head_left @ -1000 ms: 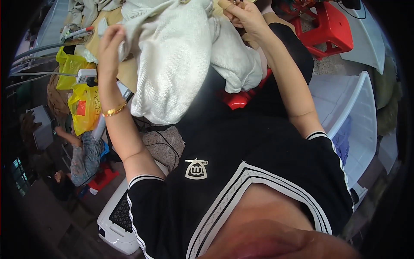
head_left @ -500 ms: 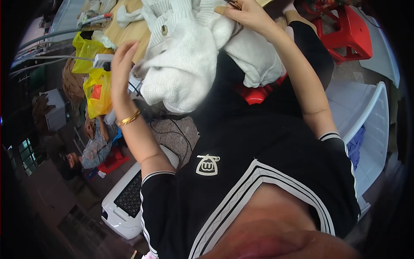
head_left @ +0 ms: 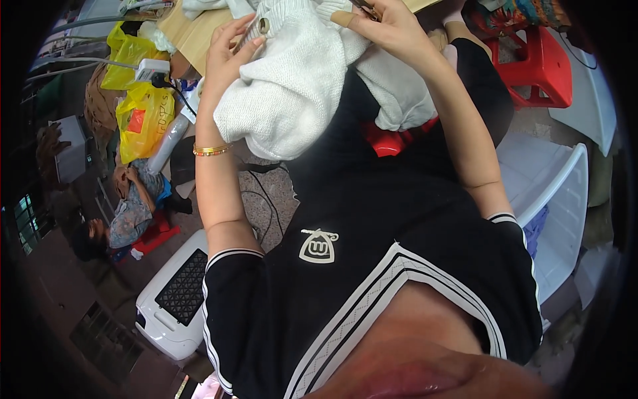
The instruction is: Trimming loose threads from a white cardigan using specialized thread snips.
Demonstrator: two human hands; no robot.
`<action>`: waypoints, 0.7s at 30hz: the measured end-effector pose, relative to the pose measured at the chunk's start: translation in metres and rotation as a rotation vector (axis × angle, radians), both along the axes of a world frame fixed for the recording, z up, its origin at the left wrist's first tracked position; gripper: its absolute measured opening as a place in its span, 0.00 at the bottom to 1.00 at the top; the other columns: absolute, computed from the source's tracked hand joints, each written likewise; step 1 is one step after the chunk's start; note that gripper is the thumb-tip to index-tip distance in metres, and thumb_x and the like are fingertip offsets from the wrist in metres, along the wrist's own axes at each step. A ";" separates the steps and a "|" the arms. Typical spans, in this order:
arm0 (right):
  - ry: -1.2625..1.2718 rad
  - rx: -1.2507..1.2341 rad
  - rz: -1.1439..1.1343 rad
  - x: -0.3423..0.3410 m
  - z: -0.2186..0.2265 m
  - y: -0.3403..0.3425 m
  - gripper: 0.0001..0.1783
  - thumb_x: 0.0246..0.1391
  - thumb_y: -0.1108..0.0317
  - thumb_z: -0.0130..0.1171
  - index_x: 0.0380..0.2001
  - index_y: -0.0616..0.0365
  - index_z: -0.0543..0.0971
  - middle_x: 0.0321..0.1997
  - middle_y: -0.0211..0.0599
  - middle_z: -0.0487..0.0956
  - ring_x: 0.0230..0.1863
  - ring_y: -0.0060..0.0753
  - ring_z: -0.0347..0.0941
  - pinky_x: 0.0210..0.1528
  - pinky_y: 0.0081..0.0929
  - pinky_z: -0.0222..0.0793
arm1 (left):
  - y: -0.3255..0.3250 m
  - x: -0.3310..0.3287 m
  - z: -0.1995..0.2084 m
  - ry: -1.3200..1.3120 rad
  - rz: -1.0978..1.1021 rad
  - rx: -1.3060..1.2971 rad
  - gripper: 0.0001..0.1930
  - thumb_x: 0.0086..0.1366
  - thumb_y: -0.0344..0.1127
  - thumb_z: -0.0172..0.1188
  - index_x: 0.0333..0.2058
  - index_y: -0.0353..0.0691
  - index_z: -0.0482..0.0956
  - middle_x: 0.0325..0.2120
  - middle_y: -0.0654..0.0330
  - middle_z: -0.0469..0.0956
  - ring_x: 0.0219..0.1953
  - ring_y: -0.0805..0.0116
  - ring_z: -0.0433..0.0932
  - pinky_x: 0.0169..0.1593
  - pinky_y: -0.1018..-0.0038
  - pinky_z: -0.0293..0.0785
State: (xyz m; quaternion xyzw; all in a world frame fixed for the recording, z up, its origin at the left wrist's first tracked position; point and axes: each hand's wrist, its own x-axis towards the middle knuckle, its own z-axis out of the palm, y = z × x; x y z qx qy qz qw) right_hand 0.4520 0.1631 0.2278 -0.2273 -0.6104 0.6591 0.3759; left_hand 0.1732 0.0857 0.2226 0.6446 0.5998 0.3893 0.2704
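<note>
Fingers of the left hand [head_left: 229, 50] are curled and pinched on a fold of the white knitted garment [head_left: 292, 100], the thumb and forefinger closed just beside a round brownish button [head_left: 264, 26] sewn near its edge. Across from them, the right hand [head_left: 392, 30] has its fingertips drawn together on the upper border of the same knit, gripping a small dark thing that I cannot make out; one fingertip wears a tan plaster or thimble. From the head view, the only one to hand, the garment hangs between the two hands and droops below them toward the person's lap, its bulk lying under and slightly right of the left fingers, its long run going from the button edge down and away to the right sleeve end. The button sits closest to the left fingers, nearly touching them, while the right hand is a little further off, up and to the side. A gold bangle [head_left: 211, 150] rings the left wrist. Beyond the left fingers lies a wooden worktop [head_left: 193, 33] and, further left, yellow plastic bags [head_left: 143, 116] with a white power strip [head_left: 151, 68] between them. Past the right hand stands a red plastic stool [head_left: 541, 66]; lower right a white plastic crate [head_left: 558, 199]. Down by the left elbow sits a white appliance with a dark grille [head_left: 176, 299], and another person is seated on the floor, well apart.
</note>
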 end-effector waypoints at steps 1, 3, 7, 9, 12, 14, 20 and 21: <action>-0.004 0.001 0.004 0.000 -0.001 -0.001 0.23 0.60 0.74 0.61 0.58 0.67 0.72 0.51 0.32 0.76 0.52 0.22 0.70 0.53 0.20 0.67 | 0.001 0.004 0.001 -0.068 0.003 0.020 0.23 0.61 0.36 0.67 0.55 0.45 0.78 0.48 0.58 0.72 0.52 0.66 0.70 0.53 0.73 0.70; 0.028 0.069 0.022 0.000 -0.005 -0.002 0.23 0.60 0.75 0.60 0.58 0.66 0.72 0.53 0.32 0.74 0.54 0.21 0.69 0.55 0.20 0.66 | 0.005 0.001 -0.004 -0.143 0.009 0.042 0.23 0.60 0.35 0.68 0.55 0.45 0.78 0.48 0.58 0.72 0.52 0.66 0.71 0.53 0.73 0.70; -0.015 0.043 0.013 0.008 0.007 -0.012 0.22 0.61 0.75 0.59 0.58 0.66 0.72 0.51 0.30 0.75 0.51 0.20 0.70 0.52 0.19 0.67 | 0.022 -0.021 -0.022 -0.145 -0.149 -0.118 0.20 0.60 0.35 0.69 0.50 0.38 0.79 0.47 0.61 0.72 0.48 0.70 0.72 0.50 0.76 0.70; -0.148 0.003 0.013 0.015 0.013 -0.017 0.22 0.61 0.75 0.59 0.58 0.66 0.73 0.47 0.28 0.76 0.46 0.17 0.70 0.47 0.17 0.68 | 0.017 -0.023 -0.016 -0.198 -0.146 -0.153 0.18 0.60 0.35 0.69 0.47 0.36 0.79 0.46 0.63 0.74 0.46 0.72 0.73 0.49 0.78 0.70; -0.148 0.143 -0.096 0.028 0.010 -0.023 0.22 0.61 0.74 0.59 0.58 0.66 0.73 0.41 0.24 0.76 0.40 0.15 0.68 0.41 0.15 0.66 | 0.015 0.001 0.026 -0.393 -0.057 -0.344 0.12 0.61 0.33 0.68 0.41 0.38 0.79 0.34 0.69 0.79 0.37 0.79 0.76 0.45 0.82 0.69; 0.378 0.511 0.062 0.031 0.001 -0.011 0.22 0.60 0.74 0.60 0.57 0.65 0.74 0.36 0.21 0.73 0.35 0.12 0.66 0.37 0.13 0.64 | 0.021 -0.004 0.046 -0.360 -0.186 -0.145 0.13 0.64 0.32 0.64 0.47 0.38 0.78 0.39 0.64 0.79 0.39 0.79 0.76 0.44 0.82 0.70; -0.058 0.100 -0.237 0.052 0.075 -0.052 0.32 0.61 0.66 0.61 0.65 0.63 0.63 0.41 0.24 0.66 0.38 0.15 0.59 0.42 0.15 0.57 | -0.017 0.061 0.135 -0.764 -0.220 -0.263 0.19 0.66 0.31 0.59 0.54 0.31 0.72 0.46 0.55 0.80 0.46 0.70 0.81 0.52 0.75 0.78; 0.373 0.302 -0.078 0.044 0.057 -0.034 0.31 0.63 0.63 0.58 0.65 0.63 0.64 0.41 0.25 0.67 0.38 0.15 0.59 0.43 0.15 0.57 | -0.020 0.069 0.131 -0.762 -0.235 -0.267 0.20 0.66 0.31 0.59 0.54 0.30 0.71 0.46 0.52 0.80 0.46 0.68 0.82 0.52 0.73 0.79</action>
